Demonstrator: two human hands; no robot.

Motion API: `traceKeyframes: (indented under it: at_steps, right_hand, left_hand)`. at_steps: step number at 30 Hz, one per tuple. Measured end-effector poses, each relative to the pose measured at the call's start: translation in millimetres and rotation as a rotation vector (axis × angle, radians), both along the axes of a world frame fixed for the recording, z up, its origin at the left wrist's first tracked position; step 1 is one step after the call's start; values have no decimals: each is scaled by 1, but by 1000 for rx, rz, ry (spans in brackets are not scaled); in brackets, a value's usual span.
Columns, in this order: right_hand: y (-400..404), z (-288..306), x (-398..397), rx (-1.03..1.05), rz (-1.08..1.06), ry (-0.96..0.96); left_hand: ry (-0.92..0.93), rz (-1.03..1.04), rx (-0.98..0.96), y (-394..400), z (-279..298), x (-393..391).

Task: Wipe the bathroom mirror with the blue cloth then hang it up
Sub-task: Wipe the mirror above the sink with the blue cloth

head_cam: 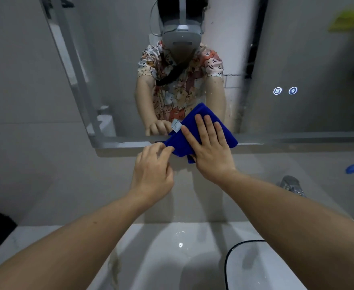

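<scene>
The blue cloth (195,130) lies folded flat against the lower edge of the bathroom mirror (287,59), its bottom corners hanging past the mirror's frame onto the wall below. A small white label (176,125) shows on its upper left edge. The right hand (210,147) presses the cloth to the glass, palm flat and fingers spread wide. The left hand (154,169) sits just beside it, its fingers curled narrow and pinching the cloth's lower left corner.

In the glass, the person's reflection fills the middle: a patterned short-sleeved shirt and a grey headset. Two small lit touch icons (285,91) glow on the mirror well to the right of the cloth. Water spots speckle the glass beside the reflected arm.

Below, a white sink (172,258) spreads under both forearms, with a black cable (227,260) curving over its right part. On the right, near the wall, stand a chrome tap (292,185) and a small blue round object (352,168), both well apart from the cloth.
</scene>
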State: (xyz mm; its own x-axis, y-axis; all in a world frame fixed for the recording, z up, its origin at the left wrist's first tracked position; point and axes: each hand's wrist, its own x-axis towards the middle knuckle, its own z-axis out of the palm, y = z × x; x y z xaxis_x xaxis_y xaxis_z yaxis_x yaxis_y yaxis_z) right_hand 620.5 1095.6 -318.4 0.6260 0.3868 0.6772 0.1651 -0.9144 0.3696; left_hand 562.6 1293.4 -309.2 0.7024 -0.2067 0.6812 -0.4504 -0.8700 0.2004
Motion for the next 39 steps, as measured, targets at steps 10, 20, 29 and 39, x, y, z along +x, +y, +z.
traceKeyframes:
  at_steps: [10,20,29,39]
  right_hand:
    - [-26,-3,5,70,25,-43]
    - [-24,0,1,255,63,-40]
    - [1,18,2,457,34,-63]
    - [5,62,8,527,-1,-111]
  left_hand:
    - [-29,-7,5,-36,2,4]
    - [-87,-23,0,-48,18,2]
    - [-115,-25,15,-34,53,10]
    - [-185,-46,22,-34,99,23]
